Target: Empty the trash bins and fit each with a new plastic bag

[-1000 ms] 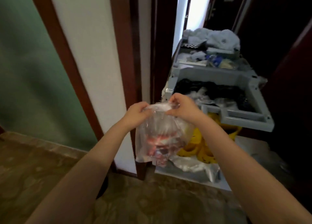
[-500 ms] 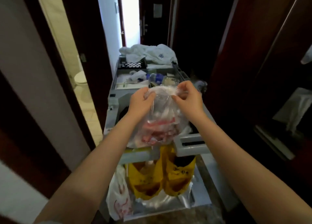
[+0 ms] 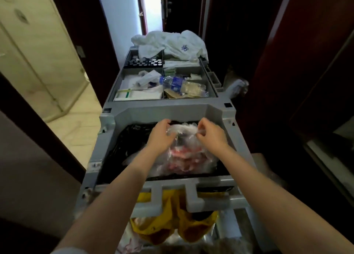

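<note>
Left hand (image 3: 160,136) and right hand (image 3: 209,136) both pinching gathered top of clear trash bag (image 3: 184,158), bag bulk lying just below the grips, sitting within black-lined cart bin (image 3: 124,146).

- There it was, a narrow, dim passage: tall dark red-brown wooden panels (image 3: 310,66) closed off the whole right side.
- On the left, a dark brown wooden door frame (image 3: 80,35) opened onto a lit room with a cream tiled wall (image 3: 34,48) and a pale glossy tiled floor (image 3: 76,136).
- Straight ahead, a plain white wall (image 3: 119,27) ran up to a bright strip of daylight (image 3: 152,12) at the far end, the strongest light in the place.
- Low on the left, a flat grey-brown wall face (image 3: 26,167) sat in shadow.
- Down the middle, a grey plastic service cart (image 3: 193,110) filled the passage between the two sides.
</note>
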`<act>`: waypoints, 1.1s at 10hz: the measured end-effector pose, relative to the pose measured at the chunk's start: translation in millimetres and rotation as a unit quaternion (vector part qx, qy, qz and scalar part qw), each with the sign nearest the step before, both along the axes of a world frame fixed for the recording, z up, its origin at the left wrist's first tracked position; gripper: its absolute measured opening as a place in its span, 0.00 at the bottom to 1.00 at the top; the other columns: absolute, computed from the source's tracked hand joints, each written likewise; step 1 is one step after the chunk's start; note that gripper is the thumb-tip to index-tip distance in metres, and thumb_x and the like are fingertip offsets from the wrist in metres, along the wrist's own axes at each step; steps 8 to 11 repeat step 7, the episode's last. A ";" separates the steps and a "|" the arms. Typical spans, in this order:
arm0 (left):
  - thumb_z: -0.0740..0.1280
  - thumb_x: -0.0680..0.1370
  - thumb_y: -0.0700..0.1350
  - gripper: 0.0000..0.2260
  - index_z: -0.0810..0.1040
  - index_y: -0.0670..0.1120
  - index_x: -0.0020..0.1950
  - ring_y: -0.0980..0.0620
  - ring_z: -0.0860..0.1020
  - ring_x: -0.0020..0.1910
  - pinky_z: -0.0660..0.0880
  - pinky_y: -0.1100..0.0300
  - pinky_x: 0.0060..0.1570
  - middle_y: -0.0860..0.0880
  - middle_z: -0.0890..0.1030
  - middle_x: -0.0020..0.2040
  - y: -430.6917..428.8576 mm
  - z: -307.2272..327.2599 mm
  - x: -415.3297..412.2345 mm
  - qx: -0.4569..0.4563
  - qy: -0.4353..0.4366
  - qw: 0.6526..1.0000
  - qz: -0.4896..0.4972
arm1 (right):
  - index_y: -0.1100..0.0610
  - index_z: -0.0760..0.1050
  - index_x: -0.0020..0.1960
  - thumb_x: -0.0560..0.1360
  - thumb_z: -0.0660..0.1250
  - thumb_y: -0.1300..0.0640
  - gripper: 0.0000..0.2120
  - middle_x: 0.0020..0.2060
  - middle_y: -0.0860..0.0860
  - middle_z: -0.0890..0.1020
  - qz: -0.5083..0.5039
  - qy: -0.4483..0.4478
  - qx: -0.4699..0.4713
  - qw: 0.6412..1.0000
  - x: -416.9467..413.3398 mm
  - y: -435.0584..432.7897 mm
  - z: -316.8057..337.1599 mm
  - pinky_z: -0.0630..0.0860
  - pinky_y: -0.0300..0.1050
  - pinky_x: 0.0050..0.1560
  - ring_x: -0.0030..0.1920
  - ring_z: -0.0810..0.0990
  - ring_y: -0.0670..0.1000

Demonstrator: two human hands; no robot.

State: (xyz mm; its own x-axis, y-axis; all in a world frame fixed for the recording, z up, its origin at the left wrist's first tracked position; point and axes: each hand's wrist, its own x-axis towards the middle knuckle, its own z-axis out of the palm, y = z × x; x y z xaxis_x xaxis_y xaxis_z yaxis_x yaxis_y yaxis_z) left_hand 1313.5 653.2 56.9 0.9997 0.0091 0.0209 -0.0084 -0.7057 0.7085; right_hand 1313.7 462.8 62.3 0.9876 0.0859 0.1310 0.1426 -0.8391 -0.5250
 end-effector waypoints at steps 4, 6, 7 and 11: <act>0.62 0.80 0.55 0.20 0.71 0.49 0.70 0.46 0.72 0.65 0.68 0.57 0.60 0.46 0.75 0.66 -36.4 -74.4 -43.8 0.096 0.272 0.955 0.064 | 0.51 0.75 0.63 0.79 0.62 0.47 0.15 0.56 0.50 0.79 0.312 0.212 -0.137 0.916 32.5 0.7 -99.3 0.77 0.50 0.55 0.52 0.78 0.51; 0.62 0.79 0.52 0.15 0.79 0.44 0.59 0.44 0.77 0.57 0.70 0.57 0.51 0.42 0.80 0.57 -34.5 -50.5 -58.8 0.066 0.190 0.962 0.186 | 0.52 0.72 0.67 0.79 0.59 0.49 0.18 0.60 0.53 0.78 0.339 0.124 -0.233 0.903 24.4 0.5 -80.4 0.73 0.46 0.50 0.58 0.77 0.56; 0.63 0.79 0.49 0.14 0.79 0.40 0.57 0.44 0.78 0.53 0.72 0.56 0.49 0.42 0.81 0.53 -26.5 -37.1 -79.1 0.085 0.117 0.966 0.216 | 0.55 0.76 0.61 0.79 0.57 0.51 0.16 0.58 0.53 0.79 0.307 0.040 -0.215 0.926 13.6 7.6 -64.0 0.75 0.48 0.50 0.57 0.78 0.56; 0.63 0.79 0.49 0.14 0.79 0.40 0.57 0.44 0.78 0.53 0.72 0.56 0.49 0.42 0.81 0.53 -26.5 -37.1 -79.1 0.085 0.117 0.966 0.216 | 0.55 0.76 0.61 0.79 0.57 0.51 0.16 0.58 0.53 0.79 0.307 0.040 -0.215 0.926 13.6 7.6 -64.0 0.75 0.48 0.50 0.57 0.78 0.56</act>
